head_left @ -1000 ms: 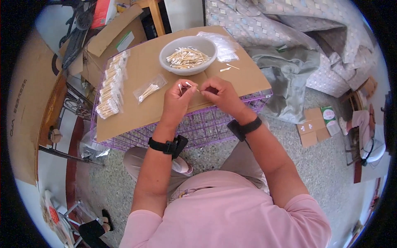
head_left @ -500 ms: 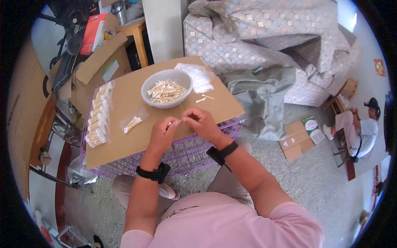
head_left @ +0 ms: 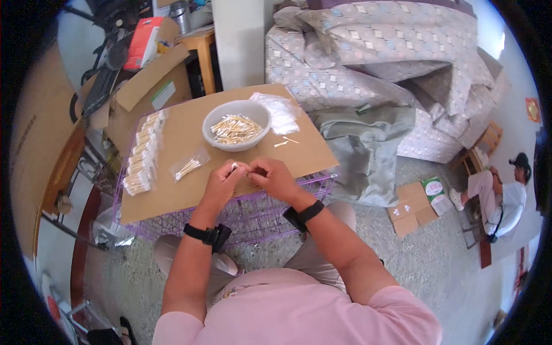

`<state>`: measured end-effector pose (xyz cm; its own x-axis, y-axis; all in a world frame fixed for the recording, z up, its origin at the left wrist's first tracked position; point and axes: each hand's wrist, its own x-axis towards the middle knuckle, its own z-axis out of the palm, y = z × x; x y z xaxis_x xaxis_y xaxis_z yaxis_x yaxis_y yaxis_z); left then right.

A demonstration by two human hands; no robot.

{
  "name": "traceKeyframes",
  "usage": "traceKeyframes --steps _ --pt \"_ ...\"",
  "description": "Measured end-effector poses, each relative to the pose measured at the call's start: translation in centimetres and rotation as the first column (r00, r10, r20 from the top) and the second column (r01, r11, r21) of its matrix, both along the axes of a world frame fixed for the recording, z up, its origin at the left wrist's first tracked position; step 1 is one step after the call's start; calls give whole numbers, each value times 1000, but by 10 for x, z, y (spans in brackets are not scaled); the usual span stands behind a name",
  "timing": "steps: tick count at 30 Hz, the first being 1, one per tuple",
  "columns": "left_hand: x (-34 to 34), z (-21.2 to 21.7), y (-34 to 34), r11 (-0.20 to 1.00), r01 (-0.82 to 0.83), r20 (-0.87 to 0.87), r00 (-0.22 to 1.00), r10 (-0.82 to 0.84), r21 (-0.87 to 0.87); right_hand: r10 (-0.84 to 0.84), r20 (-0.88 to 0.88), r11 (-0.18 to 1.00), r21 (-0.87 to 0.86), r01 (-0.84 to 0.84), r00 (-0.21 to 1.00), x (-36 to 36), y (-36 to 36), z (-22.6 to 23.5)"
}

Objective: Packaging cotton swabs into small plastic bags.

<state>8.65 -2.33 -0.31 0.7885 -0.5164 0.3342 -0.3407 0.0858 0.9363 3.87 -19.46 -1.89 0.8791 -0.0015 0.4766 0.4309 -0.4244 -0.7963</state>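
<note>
Close together over the near edge of the cardboard sheet (head_left: 172,141), my left hand (head_left: 222,183) and my right hand (head_left: 277,181) meet at the fingertips. A small white tip, like that of a cotton swab (head_left: 234,165), shows between the left fingers. The right fingers are pinched, and whatever they hold is hidden. Just beyond stands a grey-white bowl (head_left: 210,136) heaped with loose wooden cotton swabs (head_left: 237,129). One clear bag of swabs (head_left: 188,167) lies left of my hands. Several filled bags (head_left: 144,155) overlap in a row along the left edge.
Clear plastic bags (head_left: 279,112) lie right of the bowl, near a few stray swabs (head_left: 286,141). A purple wire cage (head_left: 230,214) supports the cardboard. Patterned covers (head_left: 368,75) and grey-green cloth (head_left: 368,149) fill the far right. A seated person (head_left: 506,195) is at right.
The view has shifted slightly, so the table sits a little differently in it. My hands stay together, and the white tip at my left fingers shows more plainly.
</note>
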Motion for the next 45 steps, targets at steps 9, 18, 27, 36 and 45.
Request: traceKeyframes --steps 9,18,27,36,45 --pt "9 -9 6 1000 10 -157 988 -8 7 3 4 999 -43 -3 1000 -4 0 6" --pt "4 -7 15 968 -11 -282 957 -62 -250 14 -126 998 63 -6 992 -9 -2 7" --pt "23 -5 52 981 -96 -321 946 37 -170 81 -149 982 -157 -104 986 -10 -36 64" --pt "22 -8 50 989 -146 -237 962 133 -38 159 -37 784 -603 -148 987 44 -28 115" --pt "19 -5 54 991 -131 -230 964 131 16 229 -117 647 -723 -240 966 85 -10 100"
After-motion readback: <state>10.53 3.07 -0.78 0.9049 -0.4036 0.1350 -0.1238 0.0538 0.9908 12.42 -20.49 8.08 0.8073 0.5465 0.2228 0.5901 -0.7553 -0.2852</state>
